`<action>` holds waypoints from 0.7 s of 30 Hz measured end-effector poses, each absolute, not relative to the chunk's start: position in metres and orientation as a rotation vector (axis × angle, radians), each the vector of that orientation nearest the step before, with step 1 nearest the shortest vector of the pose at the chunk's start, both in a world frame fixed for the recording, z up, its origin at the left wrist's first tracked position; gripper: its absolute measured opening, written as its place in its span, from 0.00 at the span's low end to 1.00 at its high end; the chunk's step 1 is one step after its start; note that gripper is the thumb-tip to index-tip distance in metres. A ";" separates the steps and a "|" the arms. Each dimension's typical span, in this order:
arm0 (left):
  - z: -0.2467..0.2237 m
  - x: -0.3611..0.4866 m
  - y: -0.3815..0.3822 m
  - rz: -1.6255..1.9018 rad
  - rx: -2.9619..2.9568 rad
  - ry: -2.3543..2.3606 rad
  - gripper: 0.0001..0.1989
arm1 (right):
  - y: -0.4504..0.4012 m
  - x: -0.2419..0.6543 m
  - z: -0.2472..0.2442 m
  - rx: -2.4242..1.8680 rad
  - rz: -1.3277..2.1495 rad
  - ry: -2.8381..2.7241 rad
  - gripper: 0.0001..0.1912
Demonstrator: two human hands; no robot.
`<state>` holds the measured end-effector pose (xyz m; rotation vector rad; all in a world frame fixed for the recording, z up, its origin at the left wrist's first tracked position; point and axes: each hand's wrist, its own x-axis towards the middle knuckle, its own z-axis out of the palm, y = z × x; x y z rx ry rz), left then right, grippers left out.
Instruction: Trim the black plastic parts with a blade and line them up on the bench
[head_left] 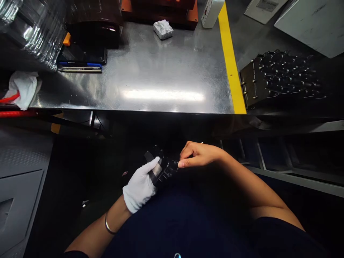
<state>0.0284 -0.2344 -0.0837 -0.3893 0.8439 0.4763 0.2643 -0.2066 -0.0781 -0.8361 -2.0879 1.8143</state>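
My left hand (pixel 141 185), in a white glove, grips a dark block with a silver-grey plate (pixel 157 169) across it, thumb pressed on top. Several small glossy black round parts (pixel 168 171) stick out along its right side. My bare right hand (pixel 200 154) has its thumb and forefinger pinched at the right end of these parts. What lies between those fingertips is too small to make out. Both hands are in front of my body, below the bench's front edge.
The metal bench (pixel 166 71) carries a yellow tape strip (pixel 231 64), a white-topped pad (pixel 163 29), a white box (pixel 212 13) and a brown-red fixture (pixel 161 14). Stacked clear trays (pixel 40 32) stand left. A dark rack with glossy black parts (pixel 285 77) sits right.
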 end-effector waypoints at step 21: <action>-0.078 0.025 -0.221 0.775 -0.365 0.847 0.29 | -0.249 0.169 -0.107 -1.359 1.363 -0.861 0.20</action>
